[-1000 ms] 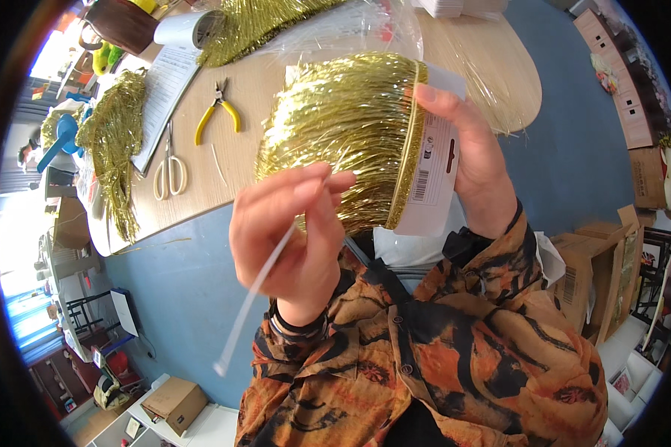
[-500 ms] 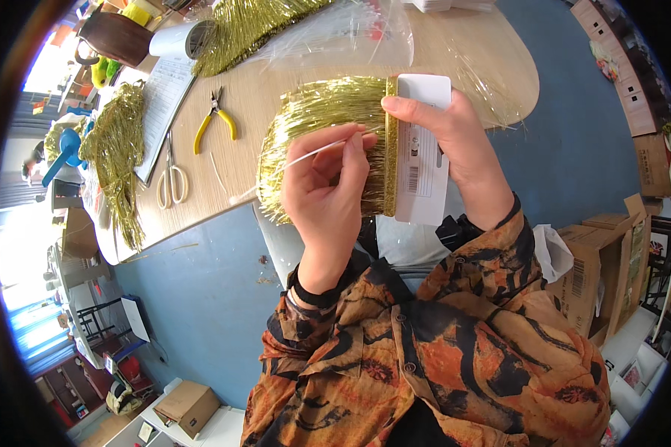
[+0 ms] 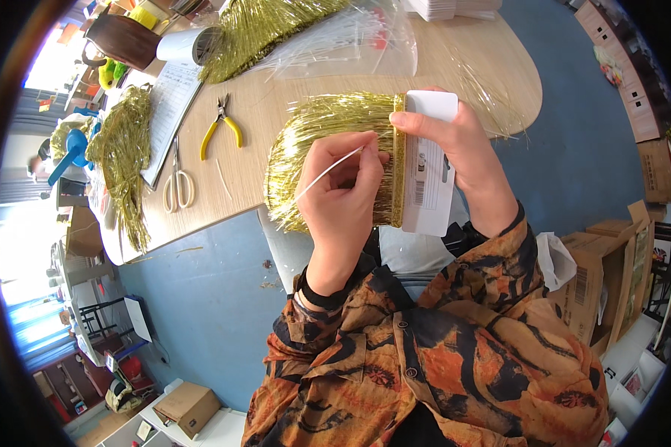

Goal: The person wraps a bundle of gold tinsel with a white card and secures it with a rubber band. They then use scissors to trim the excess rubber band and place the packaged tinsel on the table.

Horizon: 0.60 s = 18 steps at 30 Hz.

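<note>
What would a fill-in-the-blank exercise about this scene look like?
1. The left hand holds a thin strip coloured ____.
2. The right hand grips a card edged with shiny fringe coloured ____.
3. The ring-handled tool left of the yellow-handled pliers is a pair of ____.

Missing words: white; gold; scissors.

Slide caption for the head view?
Left hand pinches a thin white strip over gold fringe; right hand grips its card.

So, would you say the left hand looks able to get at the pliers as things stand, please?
Probably yes: the pliers lie uncovered on the table, though the left hand pinches a white strip and would have to pass the gold fringe.
</note>
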Available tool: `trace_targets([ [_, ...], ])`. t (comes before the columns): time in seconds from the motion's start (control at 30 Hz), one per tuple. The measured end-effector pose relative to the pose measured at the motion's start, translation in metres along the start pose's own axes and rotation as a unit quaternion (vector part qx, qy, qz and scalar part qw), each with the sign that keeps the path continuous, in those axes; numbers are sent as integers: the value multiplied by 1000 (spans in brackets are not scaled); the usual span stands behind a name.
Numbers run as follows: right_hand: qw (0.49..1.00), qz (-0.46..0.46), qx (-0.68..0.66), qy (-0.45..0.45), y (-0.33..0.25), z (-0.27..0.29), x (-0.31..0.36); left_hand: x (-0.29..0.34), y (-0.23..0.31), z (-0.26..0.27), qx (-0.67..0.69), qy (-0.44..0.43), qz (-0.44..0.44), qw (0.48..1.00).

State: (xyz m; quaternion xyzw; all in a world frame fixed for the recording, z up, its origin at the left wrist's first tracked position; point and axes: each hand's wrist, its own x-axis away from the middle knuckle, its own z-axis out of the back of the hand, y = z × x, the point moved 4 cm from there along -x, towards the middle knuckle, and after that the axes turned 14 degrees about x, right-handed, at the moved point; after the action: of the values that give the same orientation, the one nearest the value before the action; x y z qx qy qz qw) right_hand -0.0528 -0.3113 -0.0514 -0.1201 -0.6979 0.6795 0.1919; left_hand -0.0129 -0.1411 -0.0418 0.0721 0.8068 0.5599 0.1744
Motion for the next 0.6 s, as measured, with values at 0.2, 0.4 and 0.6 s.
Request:
trace_targets([
  [0.2,999,-6,13,-32,-5,-3,4,1,1,1,-32,-1,-10,999],
  [0.4,1000,22,-9,-11,-9,-8,7,0,3,3,-125,-4,-5,992],
  [0.6,1000,23,8,-3,-7,-10,6,-4,7,2,-157,-18,-70,985],
])
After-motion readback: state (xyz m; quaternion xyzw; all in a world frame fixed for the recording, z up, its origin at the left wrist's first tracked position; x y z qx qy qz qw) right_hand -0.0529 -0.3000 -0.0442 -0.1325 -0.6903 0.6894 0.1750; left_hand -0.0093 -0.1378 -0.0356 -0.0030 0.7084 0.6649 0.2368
